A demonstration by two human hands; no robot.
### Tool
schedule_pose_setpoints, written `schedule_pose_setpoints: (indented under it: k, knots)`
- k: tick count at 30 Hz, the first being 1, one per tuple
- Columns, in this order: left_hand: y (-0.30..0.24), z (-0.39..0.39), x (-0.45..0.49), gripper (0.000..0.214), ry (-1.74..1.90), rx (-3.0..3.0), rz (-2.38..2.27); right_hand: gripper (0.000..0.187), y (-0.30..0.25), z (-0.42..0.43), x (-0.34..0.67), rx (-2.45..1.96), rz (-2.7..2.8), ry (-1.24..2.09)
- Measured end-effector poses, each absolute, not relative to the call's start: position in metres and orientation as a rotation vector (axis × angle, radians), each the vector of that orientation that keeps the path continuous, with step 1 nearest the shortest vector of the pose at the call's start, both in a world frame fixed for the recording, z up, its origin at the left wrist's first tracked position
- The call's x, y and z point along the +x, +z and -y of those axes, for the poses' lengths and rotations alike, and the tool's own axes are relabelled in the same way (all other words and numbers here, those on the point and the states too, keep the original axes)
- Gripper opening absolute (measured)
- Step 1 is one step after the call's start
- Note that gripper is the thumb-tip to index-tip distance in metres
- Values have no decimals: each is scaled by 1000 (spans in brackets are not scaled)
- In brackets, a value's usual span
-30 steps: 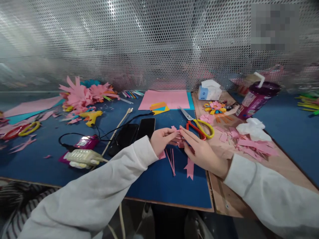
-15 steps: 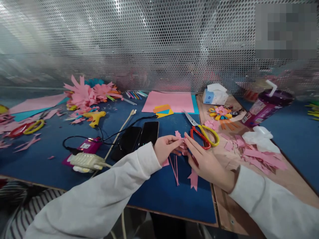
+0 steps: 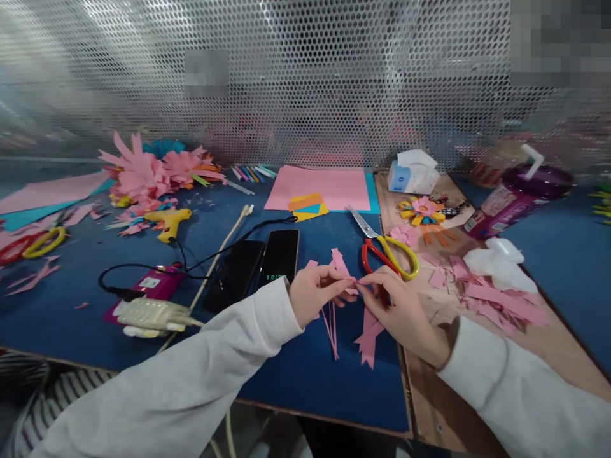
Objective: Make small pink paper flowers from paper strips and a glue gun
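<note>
My left hand (image 3: 315,294) and my right hand (image 3: 403,310) meet at the middle of the blue table (image 3: 286,356), both pinching a small pink paper piece (image 3: 340,262) with cut points that sticks up between the fingertips. Thin pink paper strips (image 3: 331,324) and a notched pink scrap (image 3: 368,336) lie on the blue surface just under the hands. Red-and-yellow scissors (image 3: 386,249) lie open just behind my right hand. Both sleeves are white.
Two dark phones (image 3: 258,266) lie left of my hands, with a pink power bank (image 3: 150,284), cables and a yellow glue gun (image 3: 168,221). Pink paper flowers (image 3: 147,172) sit far left, a pink sheet (image 3: 319,188) behind. Tissue box (image 3: 413,172), purple cup (image 3: 520,194) and pink scraps (image 3: 491,296) lie right. Perforated metal screen behind.
My right hand's fingers have curled from stretched out into a pinch on the pink piece. The hands have drawn slightly nearer me, and the view has shifted a little.
</note>
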State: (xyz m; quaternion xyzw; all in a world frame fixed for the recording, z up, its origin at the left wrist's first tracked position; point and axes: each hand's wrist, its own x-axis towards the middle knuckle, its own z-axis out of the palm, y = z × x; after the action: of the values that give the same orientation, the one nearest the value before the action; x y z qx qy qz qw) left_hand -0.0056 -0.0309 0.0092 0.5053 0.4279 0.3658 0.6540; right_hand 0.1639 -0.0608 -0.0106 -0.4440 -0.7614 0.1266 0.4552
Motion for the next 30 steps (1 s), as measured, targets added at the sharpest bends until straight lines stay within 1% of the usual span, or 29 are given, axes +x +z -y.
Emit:
schedule_pose_setpoints:
  k: [14, 25, 30]
  knots:
    - [12, 33, -5, 19, 832, 1173, -960, 9, -12, 61, 165, -1044, 1879, 371]
    - [10, 34, -7, 24, 839, 1193, -944, 6, -11, 60, 164, -1052, 1877, 423]
    - [8, 34, -6, 29, 773, 1204, -956, 4, -11, 60, 163, -1073, 1878, 448]
